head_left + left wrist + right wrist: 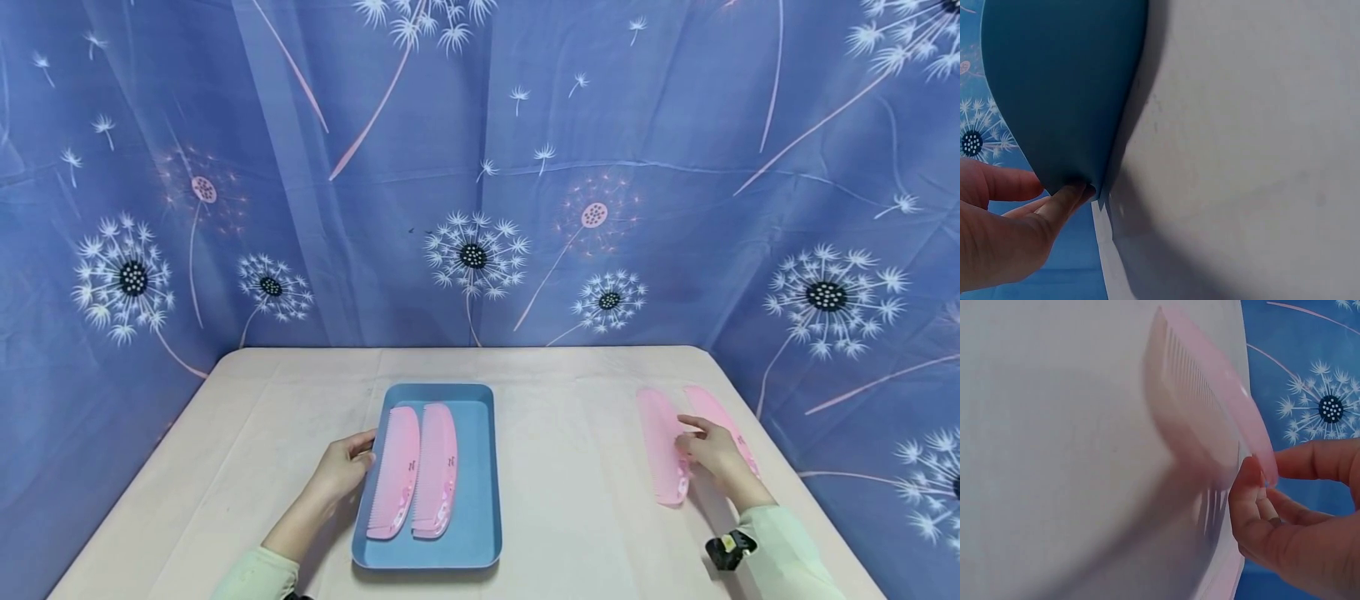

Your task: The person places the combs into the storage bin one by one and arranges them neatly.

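Note:
My left hand [341, 469] grips the left rim of a blue rectangular tray [476, 508]; up close, the left wrist view shows thumb and fingers on the tray's edge [1066, 125]. Inside the tray, two pink combs [395, 475] [437, 471] lie side by side, teeth to the left. Over at the right, my right hand [712, 454] pinches a third pink comb [657, 446] between thumb and fingers. That comb [1222, 381] is tilted and casts a shadow on the tabletop in the right wrist view. Another pink comb [708, 406] lies just beyond the hand, partly hidden by it.
A pale cloth-covered table [570, 467] carries everything. Blue curtains [525, 108] with dandelion prints hang behind it and along both sides. A black wrist device [729, 550] sits at the right sleeve [787, 554].

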The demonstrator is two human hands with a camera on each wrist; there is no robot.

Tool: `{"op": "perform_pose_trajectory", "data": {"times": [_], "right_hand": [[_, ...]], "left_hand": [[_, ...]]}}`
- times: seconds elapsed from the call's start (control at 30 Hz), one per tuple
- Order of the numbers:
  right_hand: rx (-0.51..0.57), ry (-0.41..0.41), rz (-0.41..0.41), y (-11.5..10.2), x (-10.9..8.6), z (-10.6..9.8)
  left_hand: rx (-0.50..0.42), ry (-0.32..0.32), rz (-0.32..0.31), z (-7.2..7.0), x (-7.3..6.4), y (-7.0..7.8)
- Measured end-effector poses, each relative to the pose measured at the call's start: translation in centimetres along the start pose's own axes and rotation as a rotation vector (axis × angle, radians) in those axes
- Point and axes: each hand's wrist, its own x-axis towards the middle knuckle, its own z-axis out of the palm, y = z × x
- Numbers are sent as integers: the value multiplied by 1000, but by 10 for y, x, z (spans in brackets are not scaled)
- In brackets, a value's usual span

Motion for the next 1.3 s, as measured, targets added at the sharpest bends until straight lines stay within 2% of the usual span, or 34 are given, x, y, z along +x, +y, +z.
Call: {"op": "perform_pose_trajectory", "data": {"times": [0.17, 0.43, 0.63, 1.0, 1.3], "right_hand": [[108, -32, 32, -1, 0, 0], [205, -53, 17, -9, 1, 8], [247, -72, 6, -18, -1, 14], [329, -92, -36, -36, -1, 33], [350, -108, -57, -49, 2, 48]], "left_hand": [[3, -1, 4, -1, 0, 0], [-6, 3, -2, -1, 0, 0], [-12, -4, 11, -1, -1, 0], [-14, 5, -4, 1, 0, -1], [-17, 6, 7, 0, -2, 0]]}}
